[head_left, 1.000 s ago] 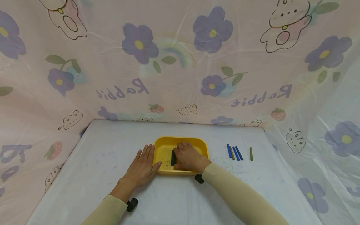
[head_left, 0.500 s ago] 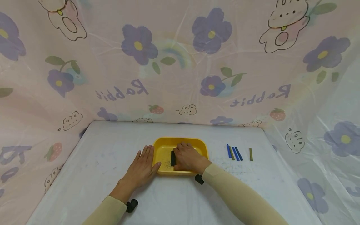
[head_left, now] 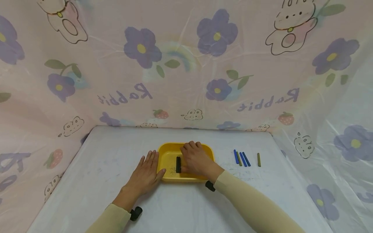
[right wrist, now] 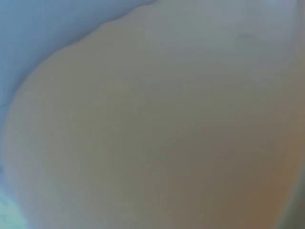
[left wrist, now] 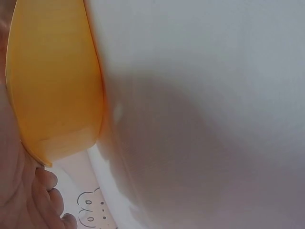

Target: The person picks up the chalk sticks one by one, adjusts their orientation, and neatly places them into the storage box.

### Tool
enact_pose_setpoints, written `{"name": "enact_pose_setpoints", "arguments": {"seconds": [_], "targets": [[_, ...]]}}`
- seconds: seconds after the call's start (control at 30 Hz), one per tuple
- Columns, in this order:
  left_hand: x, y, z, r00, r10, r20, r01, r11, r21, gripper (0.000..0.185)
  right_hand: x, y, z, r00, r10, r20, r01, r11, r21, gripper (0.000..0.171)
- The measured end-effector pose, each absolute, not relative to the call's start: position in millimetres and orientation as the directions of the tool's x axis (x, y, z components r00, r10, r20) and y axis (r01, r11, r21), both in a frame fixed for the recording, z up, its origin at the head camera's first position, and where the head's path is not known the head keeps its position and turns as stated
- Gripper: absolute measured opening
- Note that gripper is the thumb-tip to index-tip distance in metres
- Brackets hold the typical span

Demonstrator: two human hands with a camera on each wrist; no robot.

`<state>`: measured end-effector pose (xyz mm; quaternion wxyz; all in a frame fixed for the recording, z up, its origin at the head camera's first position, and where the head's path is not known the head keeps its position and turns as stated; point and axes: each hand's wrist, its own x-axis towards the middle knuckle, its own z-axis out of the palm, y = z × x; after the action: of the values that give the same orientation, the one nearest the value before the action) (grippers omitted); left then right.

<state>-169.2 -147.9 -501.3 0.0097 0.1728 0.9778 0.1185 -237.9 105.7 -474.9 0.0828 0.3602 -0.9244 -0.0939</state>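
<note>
A yellow plastic tray (head_left: 172, 179) with rounded corners stands on the white table. My left hand (head_left: 145, 174) lies against its left side, fingers straight and thumb over the near left corner; in the left wrist view the palm (left wrist: 19, 181) is along the tray's outer wall (left wrist: 57, 86). Inside the tray, dark crayon-like sticks (head_left: 178, 165) lie side by side. Just right of them is my right hand (head_left: 198, 160), with thumb and bent fingers spread apart over the tray floor and nothing showing between them. Blurred skin fills most of the right wrist view.
Right of the tray, several blue, olive and dark sticks (head_left: 242, 158) lie in a loose row, with one olive stick (head_left: 259, 159) further right. Faint smudges mark the tabletop (head_left: 250, 176). A printed curtain (head_left: 175, 97) encloses the table's back and sides.
My right hand has lifted slightly and shifted right, away from the dark sticks, which stay on the tray floor. The left hand keeps its place; the head view has shifted a little.
</note>
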Motion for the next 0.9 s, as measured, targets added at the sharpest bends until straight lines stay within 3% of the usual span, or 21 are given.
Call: {"name": "enact_pose_setpoints", "arguments": {"seconds": [0.23, 0.57, 0.9], "targets": [[-168, -148, -503, -0.941, 0.333, 0.052, 0.335, 0.907, 0.256, 0.082, -235, 131, -473, -0.729, -0.665, 0.166, -0.629, 0.745, 0.221, 0.066], [-165, -145, -498, -0.942, 0.328, 0.065, 0.333, 0.904, 0.268, 0.081, -242, 205, -449, -0.761, -0.59, 0.269, -0.557, 0.807, 0.195, 0.07], [-165, -146, -500, -0.944, 0.325, 0.057, 0.328, 0.903, 0.277, 0.081, -249, 284, -455, -0.838, -0.509, 0.195, -0.453, 0.849, 0.273, 0.069]]}}
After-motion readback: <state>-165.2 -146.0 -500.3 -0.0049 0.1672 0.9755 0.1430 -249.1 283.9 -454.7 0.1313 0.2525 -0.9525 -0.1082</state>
